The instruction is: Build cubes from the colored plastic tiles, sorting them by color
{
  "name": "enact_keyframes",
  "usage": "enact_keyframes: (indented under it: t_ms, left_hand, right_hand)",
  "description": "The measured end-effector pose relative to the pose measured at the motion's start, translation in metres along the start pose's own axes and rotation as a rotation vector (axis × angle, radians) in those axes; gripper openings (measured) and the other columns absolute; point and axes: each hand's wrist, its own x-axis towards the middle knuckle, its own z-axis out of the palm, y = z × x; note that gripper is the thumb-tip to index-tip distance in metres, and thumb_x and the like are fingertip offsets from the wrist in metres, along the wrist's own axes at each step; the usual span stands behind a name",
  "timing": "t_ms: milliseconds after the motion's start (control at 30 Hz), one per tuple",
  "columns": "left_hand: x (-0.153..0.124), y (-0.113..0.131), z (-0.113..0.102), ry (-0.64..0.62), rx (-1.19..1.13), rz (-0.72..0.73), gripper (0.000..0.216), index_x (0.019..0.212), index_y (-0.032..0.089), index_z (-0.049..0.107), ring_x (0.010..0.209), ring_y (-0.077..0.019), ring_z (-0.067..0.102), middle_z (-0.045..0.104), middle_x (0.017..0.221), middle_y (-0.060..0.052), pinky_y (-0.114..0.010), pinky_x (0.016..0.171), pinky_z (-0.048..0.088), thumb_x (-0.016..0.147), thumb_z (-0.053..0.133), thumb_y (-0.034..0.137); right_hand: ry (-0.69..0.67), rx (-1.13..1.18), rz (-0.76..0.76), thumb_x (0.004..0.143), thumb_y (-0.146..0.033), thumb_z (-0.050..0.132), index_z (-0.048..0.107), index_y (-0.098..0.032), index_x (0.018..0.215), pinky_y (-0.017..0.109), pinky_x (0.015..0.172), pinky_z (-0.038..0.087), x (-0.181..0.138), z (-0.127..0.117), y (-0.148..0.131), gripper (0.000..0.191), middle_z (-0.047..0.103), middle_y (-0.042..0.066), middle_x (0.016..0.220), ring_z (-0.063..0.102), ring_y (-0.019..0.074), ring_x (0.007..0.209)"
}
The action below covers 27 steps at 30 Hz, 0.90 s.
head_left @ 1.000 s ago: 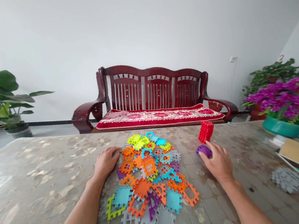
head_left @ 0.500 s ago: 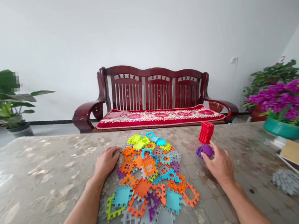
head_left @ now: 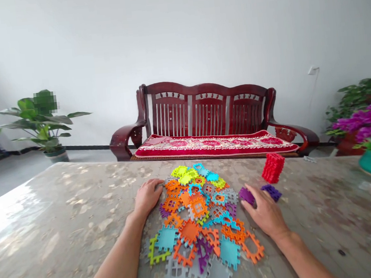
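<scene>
Setting: home living room; carved dark-wood bench point(head_left: 209, 115) with red floral cushion point(head_left: 215, 144) against plain white wall; potted plants point(head_left: 41, 126) on floor; marble-patterned table point(head_left: 65, 220); flowering plant point(head_left: 367, 123) at right.

The left forearm point(head_left: 118, 263) and right forearm point(head_left: 303, 256) reach forward from the lower edge, angling inward. The left grip point(head_left: 148, 197) lies palm down, fingers loosely spread and flat, wrist straight. The right grip point(head_left: 266, 213) is also palm down, knuckles raised, fingers curled forward; whether its fingertips pinch together is unclear.
</scene>
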Motion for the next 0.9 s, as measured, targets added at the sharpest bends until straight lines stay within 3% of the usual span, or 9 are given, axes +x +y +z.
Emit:
enact_keyframes:
  t_ms: [200,433,567,700,900]
  left_hand:
    - [-0.002,0.002,-0.001,0.002,-0.033,-0.008,0.035,0.112,0.027,0.068,0.114,-0.0218,0.059,0.067,0.123,-0.002,-0.033,0.101,0.041,0.082,0.049,0.026]
    - [-0.005,0.008,-0.004,-0.008,-0.047,0.025,0.036,0.114,0.030,0.067,0.114,-0.0237,0.058,0.068,0.119,-0.001,-0.038,0.101,0.039,0.081,0.051,0.028]
    - [-0.007,0.009,-0.004,-0.010,-0.093,0.072,0.034,0.113,0.030,0.067,0.114,-0.0217,0.058,0.069,0.118,0.000,-0.034,0.101,0.038,0.081,0.053,0.031]
    - [-0.008,0.009,-0.005,-0.008,-0.118,0.113,0.033,0.112,0.030,0.067,0.113,-0.0203,0.058,0.069,0.118,0.000,-0.033,0.103,0.037,0.082,0.053,0.031]
    - [-0.009,0.013,-0.006,-0.016,-0.110,0.081,0.030,0.107,0.030,0.069,0.113,-0.0206,0.058,0.069,0.117,0.000,-0.034,0.102,0.037,0.080,0.054,0.026]
  right_hand:
    - [-0.012,0.140,-0.077,0.088,-0.030,0.051,0.062,-0.022,0.116,0.042,0.098,0.045,0.004,0.001,-0.020,0.031,0.065,0.008,0.120,0.057,0.0241,0.111]
    - [-0.306,0.279,-0.282,0.089,-0.027,0.052,0.059,-0.025,0.125,0.039,0.105,0.039,0.049,0.006,-0.103,0.037,0.061,0.005,0.129,0.052,0.0209,0.119]
    - [-0.417,0.229,-0.430,0.089,-0.038,0.055,0.053,-0.029,0.134,0.044,0.111,0.030,0.074,0.018,-0.140,0.046,0.052,0.004,0.141,0.039,0.0251,0.132]
    - [-0.503,0.221,-0.513,0.090,-0.041,0.054,0.064,-0.034,0.120,0.046,0.112,0.025,0.076,0.024,-0.144,0.033,0.058,-0.001,0.134,0.039,0.0252,0.132]
    - [-0.444,0.274,-0.540,0.088,-0.030,0.054,0.072,-0.028,0.088,0.041,0.105,0.031,0.064,0.009,-0.124,0.017,0.070,0.000,0.101,0.055,0.0201,0.109]
